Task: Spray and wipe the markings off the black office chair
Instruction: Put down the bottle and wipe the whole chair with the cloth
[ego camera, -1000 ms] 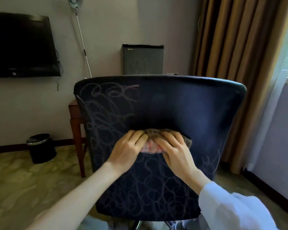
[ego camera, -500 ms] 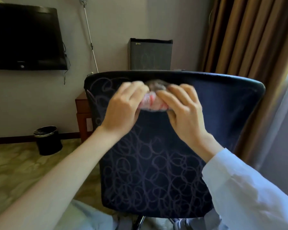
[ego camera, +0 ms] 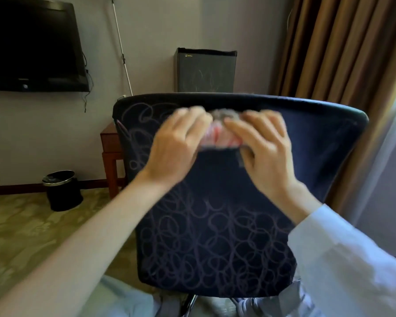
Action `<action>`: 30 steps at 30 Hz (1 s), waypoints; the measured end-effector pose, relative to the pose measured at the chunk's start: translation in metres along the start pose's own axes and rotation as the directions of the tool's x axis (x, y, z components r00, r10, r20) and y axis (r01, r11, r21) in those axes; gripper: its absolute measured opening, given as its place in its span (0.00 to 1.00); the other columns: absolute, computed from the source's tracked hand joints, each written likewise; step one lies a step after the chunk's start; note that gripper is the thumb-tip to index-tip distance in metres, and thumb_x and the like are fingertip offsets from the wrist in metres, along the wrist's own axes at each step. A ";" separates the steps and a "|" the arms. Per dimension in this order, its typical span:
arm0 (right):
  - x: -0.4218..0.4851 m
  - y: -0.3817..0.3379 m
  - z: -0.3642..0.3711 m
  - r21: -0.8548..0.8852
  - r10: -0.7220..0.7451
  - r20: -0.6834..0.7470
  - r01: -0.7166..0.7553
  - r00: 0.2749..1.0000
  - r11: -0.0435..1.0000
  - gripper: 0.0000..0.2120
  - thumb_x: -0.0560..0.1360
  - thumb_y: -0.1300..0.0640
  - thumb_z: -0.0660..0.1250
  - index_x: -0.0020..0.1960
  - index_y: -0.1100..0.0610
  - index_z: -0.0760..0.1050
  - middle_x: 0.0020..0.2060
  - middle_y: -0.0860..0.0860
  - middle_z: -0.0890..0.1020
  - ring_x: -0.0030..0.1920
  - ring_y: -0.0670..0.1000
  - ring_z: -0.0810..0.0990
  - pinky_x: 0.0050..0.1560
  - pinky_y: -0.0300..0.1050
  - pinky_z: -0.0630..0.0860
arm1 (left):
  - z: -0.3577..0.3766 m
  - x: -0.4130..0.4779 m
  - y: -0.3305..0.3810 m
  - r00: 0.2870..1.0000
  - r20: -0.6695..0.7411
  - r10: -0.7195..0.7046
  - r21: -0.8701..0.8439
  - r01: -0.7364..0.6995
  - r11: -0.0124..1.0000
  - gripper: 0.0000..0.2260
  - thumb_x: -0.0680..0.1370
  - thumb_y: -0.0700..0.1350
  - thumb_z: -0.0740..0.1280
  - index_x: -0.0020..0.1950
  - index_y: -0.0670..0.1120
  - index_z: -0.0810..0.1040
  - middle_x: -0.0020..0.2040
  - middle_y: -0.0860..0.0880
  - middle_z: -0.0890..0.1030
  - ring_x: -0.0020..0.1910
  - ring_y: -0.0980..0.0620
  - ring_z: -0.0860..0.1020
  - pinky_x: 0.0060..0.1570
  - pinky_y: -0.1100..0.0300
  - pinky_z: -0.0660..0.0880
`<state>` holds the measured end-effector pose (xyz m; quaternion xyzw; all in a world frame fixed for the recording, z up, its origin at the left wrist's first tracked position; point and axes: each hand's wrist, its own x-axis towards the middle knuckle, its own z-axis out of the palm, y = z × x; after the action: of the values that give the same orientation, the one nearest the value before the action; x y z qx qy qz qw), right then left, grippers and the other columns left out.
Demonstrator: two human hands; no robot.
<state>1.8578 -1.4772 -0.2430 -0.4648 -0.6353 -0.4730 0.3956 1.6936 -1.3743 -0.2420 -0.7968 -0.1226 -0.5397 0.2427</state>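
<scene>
The black office chair point(ego camera: 217, 179) is showing its backrest to the camera, and pale looping markings point(ego camera: 204, 239) are covering the lower part and the left edge. A crumpled cloth point(ego camera: 222, 133) is lying against the backrest just under the top rim. The left hand point(ego camera: 174, 145) and the right hand point(ego camera: 269, 152) are pressing it with almost straight, blurred fingers. A curtain point(ego camera: 329, 53) is hanging behind.

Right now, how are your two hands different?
The left hand comes from a bare arm; the right hand comes from a white sleeve. The left hand covers the cloth from the left, the right hand from the right. Both press the cloth against the chair near its top edge.
</scene>
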 end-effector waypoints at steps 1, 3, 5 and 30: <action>0.019 0.003 -0.004 -0.015 -0.013 -0.035 0.013 0.999 1.000 0.15 0.75 0.68 0.63 0.59 0.62 0.80 0.54 0.61 0.80 0.52 0.65 0.76 0.58 0.51 0.71 | -0.009 0.017 -0.005 1.000 -0.031 -0.003 0.006 0.003 1.000 0.12 0.77 0.38 0.64 0.58 0.35 0.78 0.56 0.38 0.79 0.54 0.40 0.76 0.55 0.52 0.73; 0.041 0.003 -0.007 -0.035 -0.029 -0.076 0.026 0.997 0.999 0.13 0.75 0.67 0.65 0.58 0.62 0.80 0.55 0.60 0.80 0.53 0.64 0.76 0.56 0.51 0.73 | -0.021 0.035 -0.012 0.998 -0.056 -0.015 0.005 0.015 1.000 0.12 0.78 0.39 0.63 0.59 0.35 0.77 0.57 0.38 0.78 0.55 0.41 0.75 0.55 0.54 0.73; 0.036 0.003 -0.001 -0.040 -0.044 -0.067 0.042 0.997 0.998 0.12 0.76 0.66 0.64 0.58 0.62 0.80 0.55 0.60 0.80 0.53 0.64 0.76 0.57 0.52 0.73 | -0.019 0.029 -0.015 0.999 -0.045 -0.010 0.000 0.010 1.000 0.12 0.78 0.38 0.63 0.59 0.35 0.77 0.57 0.38 0.78 0.56 0.41 0.75 0.56 0.55 0.72; 0.052 -0.029 0.025 -0.019 -0.088 -0.056 0.087 0.994 0.996 0.11 0.75 0.64 0.68 0.56 0.60 0.81 0.55 0.58 0.81 0.53 0.61 0.75 0.55 0.48 0.73 | -0.029 0.005 -0.048 0.999 -0.042 -0.032 0.081 0.035 0.996 0.14 0.78 0.41 0.66 0.60 0.35 0.76 0.58 0.38 0.77 0.57 0.42 0.74 0.58 0.56 0.72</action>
<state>1.8150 -1.4455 -0.2064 -0.4260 -0.6397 -0.5083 0.3885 1.6498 -1.3489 -0.2166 -0.7729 -0.1530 -0.5543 0.2683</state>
